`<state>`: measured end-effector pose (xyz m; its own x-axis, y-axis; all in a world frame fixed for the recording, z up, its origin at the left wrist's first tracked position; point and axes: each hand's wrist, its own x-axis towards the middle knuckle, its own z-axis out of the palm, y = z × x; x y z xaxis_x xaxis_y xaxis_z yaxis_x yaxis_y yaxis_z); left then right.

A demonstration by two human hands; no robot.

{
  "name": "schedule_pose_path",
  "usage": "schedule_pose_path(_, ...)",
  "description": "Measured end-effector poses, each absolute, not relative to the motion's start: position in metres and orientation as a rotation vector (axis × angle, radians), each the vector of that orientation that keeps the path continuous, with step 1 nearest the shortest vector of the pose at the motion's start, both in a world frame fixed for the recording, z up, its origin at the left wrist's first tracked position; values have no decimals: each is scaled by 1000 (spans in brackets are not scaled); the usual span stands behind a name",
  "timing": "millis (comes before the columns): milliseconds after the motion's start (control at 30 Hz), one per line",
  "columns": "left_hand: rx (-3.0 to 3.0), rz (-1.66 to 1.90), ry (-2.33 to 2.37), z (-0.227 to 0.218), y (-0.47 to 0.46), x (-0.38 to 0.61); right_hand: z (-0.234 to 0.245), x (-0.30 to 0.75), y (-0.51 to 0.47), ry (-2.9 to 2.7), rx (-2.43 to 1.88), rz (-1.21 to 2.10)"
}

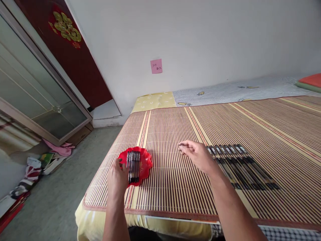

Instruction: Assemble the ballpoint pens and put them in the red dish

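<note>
A red plate (146, 170) with a scalloped rim lies on the striped bamboo mat. Several black-capped pens (133, 165) rest side by side in it. My left hand (117, 175) is at the plate's left rim, fingers bent, with a gap between thumb and forefinger; I cannot tell whether it touches the rim. Over the mat, between the plate and a row of pens, is my right hand (197, 155). Its fingers are loosely bent and point left, with nothing visible in them. That row of similar pens (247, 170) lies to the right, partly hidden by my right forearm.
The bamboo mat (165, 134) covers a bed against a white wall bearing a pink note (156, 66). Folded red and green cloth (311, 82) lies at the far right. On the left are a glass-panelled door (37, 83) and floor clutter (32, 170).
</note>
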<state>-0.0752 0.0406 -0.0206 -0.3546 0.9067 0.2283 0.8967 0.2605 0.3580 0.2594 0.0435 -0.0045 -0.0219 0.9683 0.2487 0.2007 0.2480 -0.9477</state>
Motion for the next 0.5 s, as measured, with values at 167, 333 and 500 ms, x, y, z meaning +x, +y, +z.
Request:
schedule_pose_path(167, 1707, 1315, 2477, 11, 23, -57, 22, 300, 28, -900, -1054, 411)
schedule_pose_path(333, 1812, 1382, 2305, 27, 14, -29, 35, 325, 16, -750, -990, 273)
schedule_pose_path(500, 1903, 1319, 2118, 23, 14, -10, 32, 329, 16, -883, -1113, 323)
